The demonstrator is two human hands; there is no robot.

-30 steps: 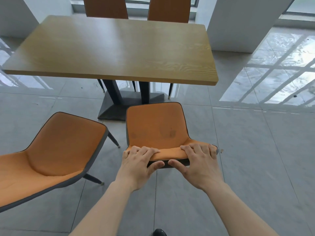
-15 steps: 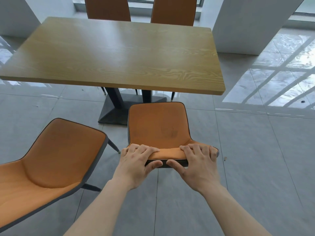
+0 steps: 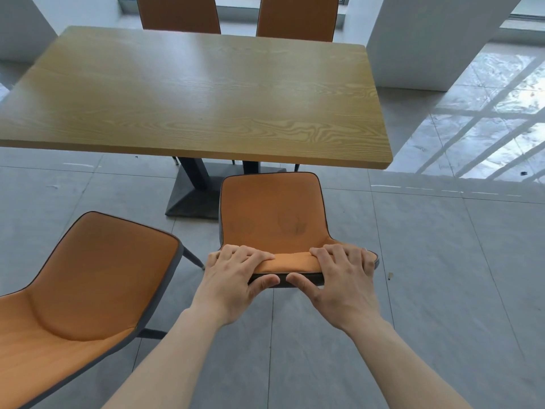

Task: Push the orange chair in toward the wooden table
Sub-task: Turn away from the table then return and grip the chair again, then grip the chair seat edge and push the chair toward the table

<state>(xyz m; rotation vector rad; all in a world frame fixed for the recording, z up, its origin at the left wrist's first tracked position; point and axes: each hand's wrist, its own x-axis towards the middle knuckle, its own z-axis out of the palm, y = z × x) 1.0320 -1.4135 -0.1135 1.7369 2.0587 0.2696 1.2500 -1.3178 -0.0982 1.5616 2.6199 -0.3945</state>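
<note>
An orange chair (image 3: 272,214) with a dark grey shell stands in front of me, its seat facing the wooden table (image 3: 194,95). The seat's front edge lies just short of the table's near edge. My left hand (image 3: 233,276) grips the left part of the backrest's top edge, fingers over the orange padding and thumb on the grey back. My right hand (image 3: 342,278) holds the right part of the same edge the same way. The chair's legs are hidden under the seat.
A second orange chair (image 3: 88,284) stands at the left, turned away from the table. Two more orange chair backs (image 3: 180,13) rise behind the table's far side. The table's dark pedestal base (image 3: 194,199) sits left of the held chair. A white pillar (image 3: 436,39) stands at the right.
The chair and both hands have moved forward toward the table. The seat's front edge is closer to the table's near edge, and the table looms larger.
</note>
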